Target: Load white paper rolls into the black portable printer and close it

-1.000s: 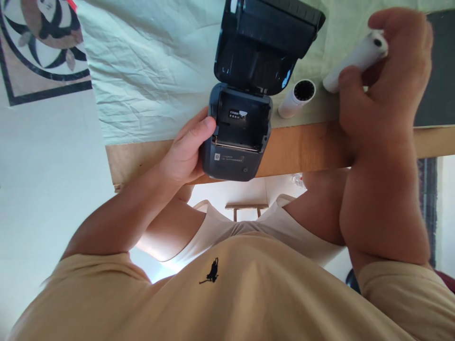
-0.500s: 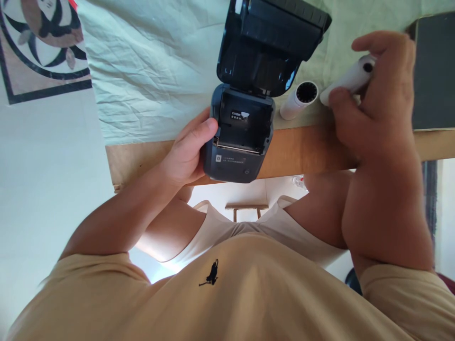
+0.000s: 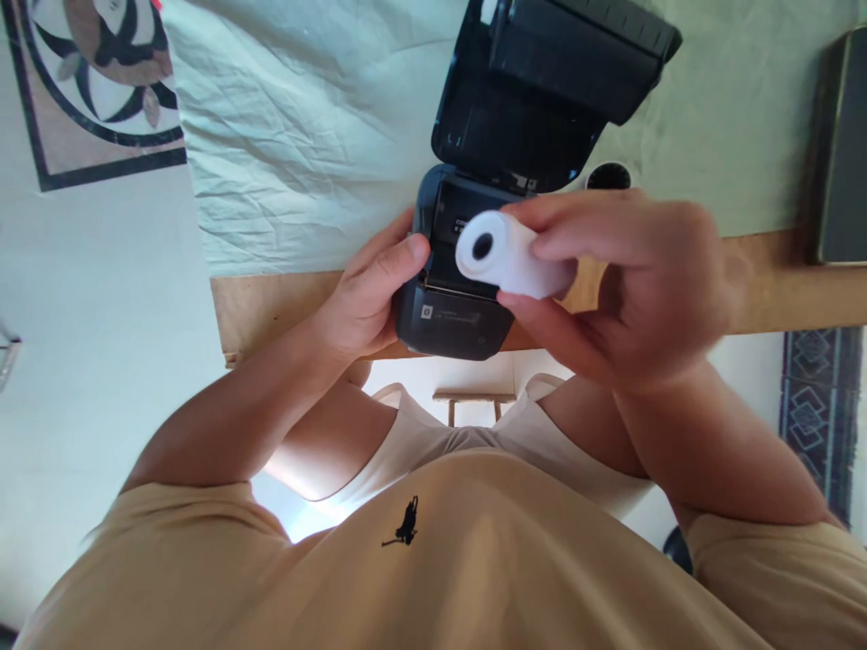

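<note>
A dark label printer [image 3: 452, 329] with its lid [image 3: 525, 95] swung up is gripped along its left side by my left hand [image 3: 369, 293], thumb on the rim. Between the thumb and fingers of my right hand [image 3: 643, 280] is a white paper roll [image 3: 518, 257], its dark-holed end facing left. The roll is over the printer's bay and covers much of it; whether it touches the printer I cannot tell. Behind my right fingers stands a second white roll [image 3: 610, 174] with a dark hollow core, mostly hidden.
A pale green cloth [image 3: 304, 135] covers the table, whose wooden front edge [image 3: 271, 307] shows. At the far right lies a dark flat box [image 3: 845, 153]. A patterned floor tile [image 3: 108, 153] is at upper left, and a small wooden stool [image 3: 474, 397] shows below the table.
My right hand has carried the white paper roll leftward from the table to over the printer's bay. The printer, in my left hand, has shifted slightly to the right in view.
</note>
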Demonstrator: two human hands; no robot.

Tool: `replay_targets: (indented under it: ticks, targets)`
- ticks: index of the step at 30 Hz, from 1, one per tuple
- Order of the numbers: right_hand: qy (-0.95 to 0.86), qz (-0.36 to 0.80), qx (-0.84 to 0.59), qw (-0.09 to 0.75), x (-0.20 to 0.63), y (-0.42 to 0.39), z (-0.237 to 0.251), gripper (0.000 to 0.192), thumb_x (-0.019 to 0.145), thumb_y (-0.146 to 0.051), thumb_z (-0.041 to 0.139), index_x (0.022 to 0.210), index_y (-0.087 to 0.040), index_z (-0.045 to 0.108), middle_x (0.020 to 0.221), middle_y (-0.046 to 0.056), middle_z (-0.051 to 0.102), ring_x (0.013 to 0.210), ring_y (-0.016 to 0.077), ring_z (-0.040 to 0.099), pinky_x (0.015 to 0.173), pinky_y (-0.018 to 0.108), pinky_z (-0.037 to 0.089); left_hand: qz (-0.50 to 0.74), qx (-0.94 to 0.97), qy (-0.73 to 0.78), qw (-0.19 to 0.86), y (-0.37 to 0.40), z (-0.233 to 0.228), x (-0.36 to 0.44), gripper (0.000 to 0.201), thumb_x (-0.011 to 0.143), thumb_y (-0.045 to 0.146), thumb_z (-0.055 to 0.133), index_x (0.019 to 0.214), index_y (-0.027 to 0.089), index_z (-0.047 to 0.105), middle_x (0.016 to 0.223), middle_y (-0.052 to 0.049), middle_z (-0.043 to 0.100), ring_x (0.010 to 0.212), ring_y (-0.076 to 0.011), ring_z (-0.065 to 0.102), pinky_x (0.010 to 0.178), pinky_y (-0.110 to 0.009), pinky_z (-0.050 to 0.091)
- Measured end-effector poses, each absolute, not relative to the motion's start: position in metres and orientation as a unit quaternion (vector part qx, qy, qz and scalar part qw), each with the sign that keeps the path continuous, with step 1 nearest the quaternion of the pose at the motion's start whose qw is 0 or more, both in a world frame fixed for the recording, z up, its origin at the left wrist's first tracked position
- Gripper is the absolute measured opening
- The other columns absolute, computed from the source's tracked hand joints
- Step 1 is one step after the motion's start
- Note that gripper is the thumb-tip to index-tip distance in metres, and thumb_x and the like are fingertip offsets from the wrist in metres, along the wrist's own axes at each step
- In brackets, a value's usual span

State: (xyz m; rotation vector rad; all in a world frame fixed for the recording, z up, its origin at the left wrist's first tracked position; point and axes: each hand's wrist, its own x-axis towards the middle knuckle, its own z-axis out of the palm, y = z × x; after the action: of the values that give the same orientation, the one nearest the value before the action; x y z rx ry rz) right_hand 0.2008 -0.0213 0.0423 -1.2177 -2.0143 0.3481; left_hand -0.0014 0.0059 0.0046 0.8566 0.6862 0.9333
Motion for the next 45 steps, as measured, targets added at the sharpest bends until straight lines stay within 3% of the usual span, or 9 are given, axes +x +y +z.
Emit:
replay_targets:
  ticks: [7, 12, 17, 20, 27, 33, 37, 42, 45]
  targets:
    - [-0.800, -0.007, -0.466, 0.379, 0.193, -0.014, 0.039, 0.011, 0.091, -0.027, 0.065, 0.100, -0.023, 0.059, 0.115, -0.001, 0.076, 0.095, 0.0167, 0.074, 0.078, 0.030, 0.053, 0.423, 0.390, 0.307, 0.758, 0.005, 0.010, -0.001, 0.032, 0.097, 0.043, 0.057, 0.107, 0.016, 0.071, 0.098, -0.006, 0.073, 0.110, -0.0270, 0.074, 0.078, -0.032, 0.064]
    - [-0.806, -0.007, -0.458, 0.374, 0.189, -0.014, 0.037, 0.012, 0.090, -0.021, 0.067, 0.099, -0.023, 0.058, 0.117, -0.001, 0.076, 0.097, 0.0166, 0.075, 0.079, 0.031, 0.053, 0.405, 0.390, 0.310, 0.767, 0.004, 0.012, -0.001, 0.034, 0.095, 0.046, 0.060, 0.112, 0.019, 0.069, 0.102, -0.005, 0.073, 0.117, -0.0282, 0.071, 0.089, -0.038, 0.064]
    - [-0.807, 0.012, -0.462, 0.368, 0.188, -0.012, 0.035, 0.007, 0.091, -0.019, 0.063, 0.096, -0.022, 0.059, 0.118, 0.001, 0.076, 0.099, 0.0162, 0.076, 0.080, 0.031, 0.053, 0.417, 0.377, 0.282, 0.777, 0.003, 0.008, -0.003, 0.031, 0.097, 0.040, 0.056, 0.114, 0.018, 0.069, 0.105, -0.006, 0.073, 0.114, -0.0261, 0.072, 0.077, -0.031, 0.062]
    - [-0.809, 0.000, -0.453, 0.374, 0.188, -0.011, 0.034, 0.004, 0.092, -0.019, 0.063, 0.091, -0.022, 0.059, 0.114, 0.000, 0.077, 0.096, 0.0155, 0.075, 0.080, 0.032, 0.053, 0.422, 0.372, 0.292, 0.773, 0.003, 0.007, -0.001, 0.029, 0.097, 0.038, 0.054, 0.112, 0.018, 0.070, 0.105, -0.005, 0.074, 0.113, -0.0244, 0.072, 0.069, -0.026, 0.058]
    - [-0.814, -0.047, -0.423, 0.396, 0.188, -0.017, 0.032, 0.012, 0.087, -0.019, 0.066, 0.086, -0.022, 0.055, 0.089, -0.002, 0.074, 0.079, 0.0149, 0.065, 0.074, 0.032, 0.050, 0.427, 0.383, 0.329, 0.750, 0.003, 0.016, 0.003, 0.035, 0.098, 0.047, 0.054, 0.100, 0.019, 0.073, 0.095, -0.003, 0.073, 0.111, -0.0237, 0.072, 0.079, -0.030, 0.061]
    - [-0.828, -0.016, -0.403, 0.390, 0.179, -0.031, 0.028, 0.012, 0.087, -0.021, 0.067, 0.085, -0.024, 0.055, 0.084, -0.007, 0.073, 0.078, 0.0141, 0.060, 0.071, 0.034, 0.042, 0.402, 0.412, 0.293, 0.764, 0.010, 0.017, -0.006, 0.059, 0.070, 0.042, 0.089, 0.119, 0.020, 0.064, 0.089, 0.001, 0.069, 0.090, -0.0151, 0.068, 0.075, -0.023, 0.057]
    - [-0.815, 0.016, -0.402, 0.416, 0.180, -0.032, 0.029, 0.012, 0.087, -0.034, 0.068, 0.085, -0.024, 0.061, 0.088, -0.005, 0.074, 0.081, 0.0164, 0.061, 0.071, 0.037, 0.042, 0.389, 0.445, 0.299, 0.749, 0.011, 0.014, -0.009, 0.059, 0.068, 0.028, 0.090, 0.120, 0.024, 0.061, 0.096, 0.001, 0.071, 0.082, -0.0136, 0.065, 0.077, -0.026, 0.057]
    - [-0.743, 0.026, -0.467, 0.479, 0.196, -0.027, 0.036, 0.020, 0.089, -0.036, 0.053, 0.088, -0.020, 0.066, 0.111, 0.011, 0.064, 0.110, 0.0197, 0.062, 0.099, 0.042, 0.049, 0.380, 0.440, 0.345, 0.737, 0.009, 0.010, -0.009, 0.086, 0.061, 0.033, 0.091, 0.137, 0.024, 0.054, 0.121, -0.009, 0.071, 0.116, -0.0321, 0.067, 0.083, -0.035, 0.058]
    - [-0.709, 0.049, -0.528, 0.465, 0.204, -0.026, 0.036, 0.025, 0.089, -0.041, 0.053, 0.099, -0.021, 0.063, 0.147, 0.011, 0.052, 0.147, 0.0278, 0.042, 0.105, 0.045, 0.049, 0.377, 0.451, 0.340, 0.734, 0.008, 0.007, -0.009, 0.081, 0.062, 0.031, 0.087, 0.137, 0.028, 0.055, 0.120, -0.009, 0.070, 0.115, -0.0311, 0.068, 0.080, -0.034, 0.059]
